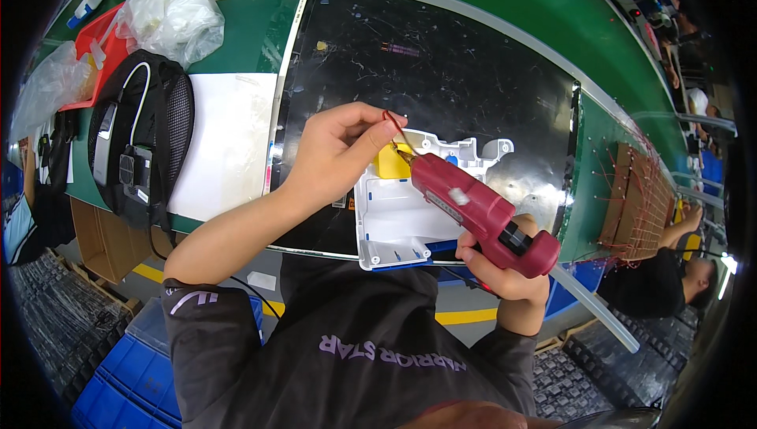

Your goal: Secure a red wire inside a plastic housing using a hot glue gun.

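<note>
My right hand (509, 283) grips a dark red hot glue gun (465, 196) by its handle, and a long translucent glue stick (595, 311) sticks out of its back. The gun's nozzle points up and left, close to a yellow part (389, 165) in a white plastic housing (394, 224). With thumb and forefinger, my left hand (335, 149) pinches a thin red wire (387, 116) just above the housing's upper edge. The housing lies hollow side up at the near edge of the black work mat (347, 58). The gun hides part of the housing's right side.
A black mesh bag (169, 113) with cabled devices lies left, beside a white sheet (225, 137). Behind it are a red bin (114, 54) and a clear plastic bag (173, 15). At right, cardboard (627, 192) carries many red wires. A person (658, 279) sits beyond it.
</note>
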`<state>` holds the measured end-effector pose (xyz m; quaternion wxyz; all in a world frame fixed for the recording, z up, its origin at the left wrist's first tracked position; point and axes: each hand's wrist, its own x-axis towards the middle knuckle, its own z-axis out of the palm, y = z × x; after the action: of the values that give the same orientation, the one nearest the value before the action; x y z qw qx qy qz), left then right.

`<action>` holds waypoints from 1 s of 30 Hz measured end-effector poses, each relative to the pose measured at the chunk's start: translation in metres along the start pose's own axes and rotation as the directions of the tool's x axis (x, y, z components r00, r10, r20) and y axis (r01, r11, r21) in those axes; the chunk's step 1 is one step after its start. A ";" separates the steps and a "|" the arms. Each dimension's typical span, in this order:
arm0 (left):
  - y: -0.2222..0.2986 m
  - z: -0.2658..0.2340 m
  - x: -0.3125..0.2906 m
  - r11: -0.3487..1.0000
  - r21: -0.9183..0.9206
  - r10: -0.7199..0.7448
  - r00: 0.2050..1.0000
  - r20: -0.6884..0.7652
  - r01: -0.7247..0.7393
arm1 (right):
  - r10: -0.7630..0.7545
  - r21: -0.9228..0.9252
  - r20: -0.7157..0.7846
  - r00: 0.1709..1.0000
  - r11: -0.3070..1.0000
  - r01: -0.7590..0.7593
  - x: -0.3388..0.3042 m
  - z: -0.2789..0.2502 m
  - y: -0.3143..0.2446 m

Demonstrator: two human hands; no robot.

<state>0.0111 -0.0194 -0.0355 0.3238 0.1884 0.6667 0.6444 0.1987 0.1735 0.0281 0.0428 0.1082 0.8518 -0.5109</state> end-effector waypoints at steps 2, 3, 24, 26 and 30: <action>-0.008 0.000 0.000 0.999 -0.027 0.044 0.999 -0.014 -0.045 | 0.011 0.017 0.008 1.000 1.000 -0.011 0.001 0.000 0.000; -0.009 0.001 0.001 0.994 -0.055 0.088 0.996 -0.026 -0.090 | 0.024 0.020 0.021 0.999 1.000 -0.025 0.001 -0.001 0.000; -0.012 0.003 0.001 0.964 0.023 0.265 0.962 -0.073 -0.264 | 0.043 0.073 0.028 0.999 0.996 -0.044 0.004 0.000 0.000; -0.011 0.002 0.001 0.965 0.030 0.263 0.963 -0.064 -0.261 | 0.019 0.086 0.009 1.000 0.996 -0.019 0.005 0.002 0.001; -0.012 0.001 0.001 0.962 0.018 0.273 0.961 -0.037 -0.273 | 0.011 0.168 -0.009 1.000 0.986 -0.009 0.008 0.003 0.004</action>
<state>0.0130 -0.0192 -0.0478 0.2175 0.2678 0.6447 0.6821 0.1919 0.1738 0.0217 0.0319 0.1183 0.8054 -0.5799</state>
